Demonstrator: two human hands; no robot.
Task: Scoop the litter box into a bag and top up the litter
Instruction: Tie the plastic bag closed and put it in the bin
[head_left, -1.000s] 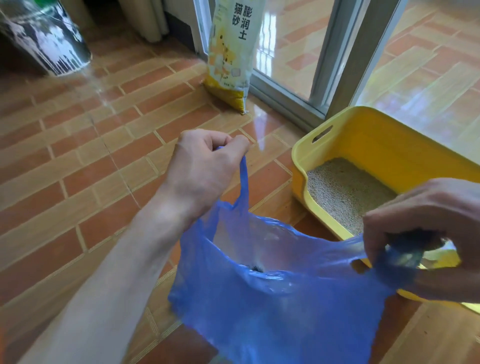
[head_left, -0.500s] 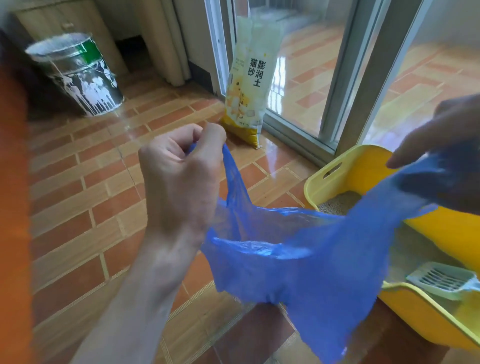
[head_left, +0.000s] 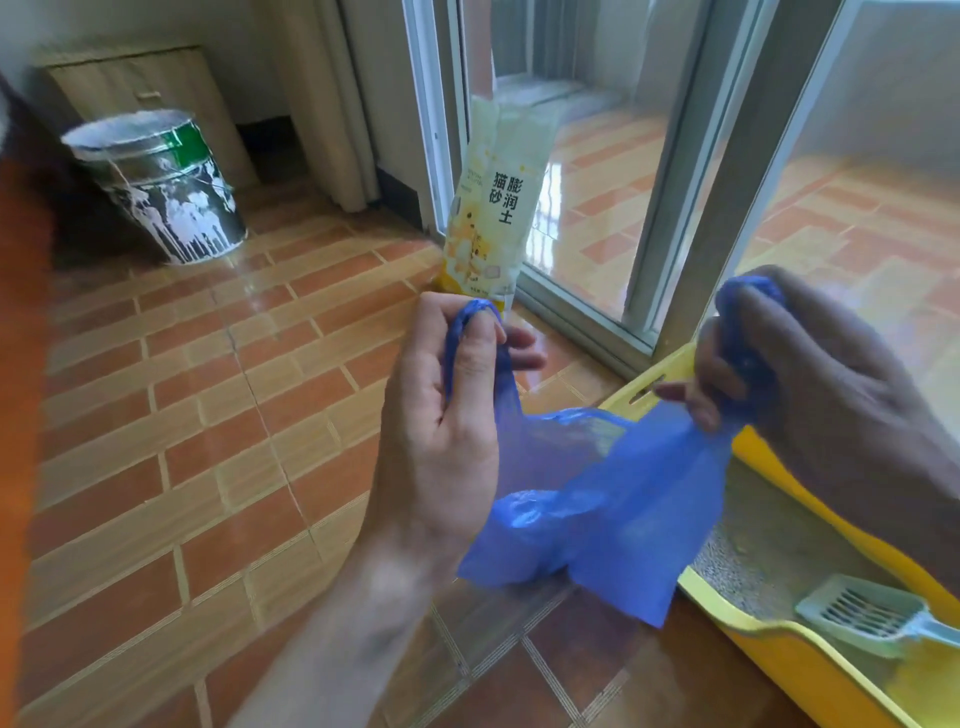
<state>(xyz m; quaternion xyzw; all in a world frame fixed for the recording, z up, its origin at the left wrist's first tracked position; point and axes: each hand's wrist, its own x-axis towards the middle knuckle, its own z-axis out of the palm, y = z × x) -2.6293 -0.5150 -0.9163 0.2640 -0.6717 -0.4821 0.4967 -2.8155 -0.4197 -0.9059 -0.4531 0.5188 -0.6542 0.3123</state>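
Left hand (head_left: 441, 431) grips one handle loop of the blue bag (head_left: 613, 509), thumb and fingers curled round it. Right hand (head_left: 810, 384) grips the other loop, fingers closed over bunched plastic. The bag hangs between the hands, above the floor (head_left: 208, 415) and overlapping the near-left rim of the yellow litter box (head_left: 810, 670). Grey litter (head_left: 748, 561) lies in the box; a pale scoop (head_left: 862, 616) rests at its near end. A litter sack (head_left: 493, 213) stands upright against the door frame (head_left: 670, 171). A paint-streaked bucket (head_left: 161, 187) stands far left.
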